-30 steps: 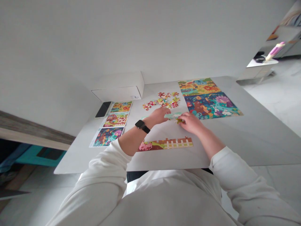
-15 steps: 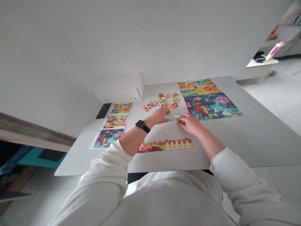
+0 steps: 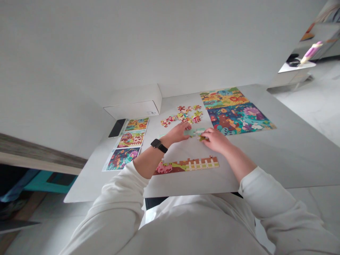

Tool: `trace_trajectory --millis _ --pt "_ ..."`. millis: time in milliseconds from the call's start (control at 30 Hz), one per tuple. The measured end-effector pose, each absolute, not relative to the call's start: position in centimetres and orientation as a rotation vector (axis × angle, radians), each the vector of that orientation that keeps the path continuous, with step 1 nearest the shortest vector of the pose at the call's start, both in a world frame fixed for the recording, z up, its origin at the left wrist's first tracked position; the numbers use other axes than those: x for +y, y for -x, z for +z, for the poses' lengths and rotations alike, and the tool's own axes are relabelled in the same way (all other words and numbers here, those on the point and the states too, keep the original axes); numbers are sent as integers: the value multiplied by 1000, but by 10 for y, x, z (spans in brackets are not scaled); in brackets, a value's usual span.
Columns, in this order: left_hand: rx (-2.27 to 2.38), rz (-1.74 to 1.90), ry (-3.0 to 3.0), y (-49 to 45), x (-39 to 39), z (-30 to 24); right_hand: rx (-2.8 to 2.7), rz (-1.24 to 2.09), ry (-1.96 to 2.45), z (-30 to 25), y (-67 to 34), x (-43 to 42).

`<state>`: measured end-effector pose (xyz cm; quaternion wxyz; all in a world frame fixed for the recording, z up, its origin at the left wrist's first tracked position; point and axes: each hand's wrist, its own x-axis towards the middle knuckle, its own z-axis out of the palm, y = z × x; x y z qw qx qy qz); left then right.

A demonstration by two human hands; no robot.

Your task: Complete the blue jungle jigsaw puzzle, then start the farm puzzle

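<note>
My left hand (image 3: 181, 132), with a dark watch on its wrist, rests at a pale green strip of joined puzzle pieces (image 3: 196, 132). Its thumb and fingers are apart and curved over the strip's left part. At the strip's right end, my right hand (image 3: 215, 139) pinches a green-brown puzzle piece (image 3: 201, 137) against the lower edge. Whether that piece is locked in, I cannot tell. Nearer to me lies a joined bottom strip (image 3: 195, 164) with a pink animal and white fence; my left forearm hides its left end. Loose puzzle pieces (image 3: 183, 115) lie in a heap beyond my hands.
Two finished puzzles (image 3: 236, 113) lie at the right back of the table (image 3: 265, 159). On the left are a picture sheet (image 3: 126, 143) and a dark phone (image 3: 117, 128). A white box (image 3: 132, 102) stands against the wall.
Both hands stay at the pale strip, with the right still pinching the piece. The left hand's fingers have shifted very slightly; the camera view has tilted a little.
</note>
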<state>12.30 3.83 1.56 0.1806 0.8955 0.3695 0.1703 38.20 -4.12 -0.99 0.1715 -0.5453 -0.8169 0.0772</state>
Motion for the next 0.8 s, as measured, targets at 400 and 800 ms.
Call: trace_trajectory --millis 400,800 --pt "871 412 -2709 -130 48 8 -2331 258 1592 -3 -380 -43" --pt "846 305 -2829 -130 39 14 -2344 236 1597 -4 -379 -42"
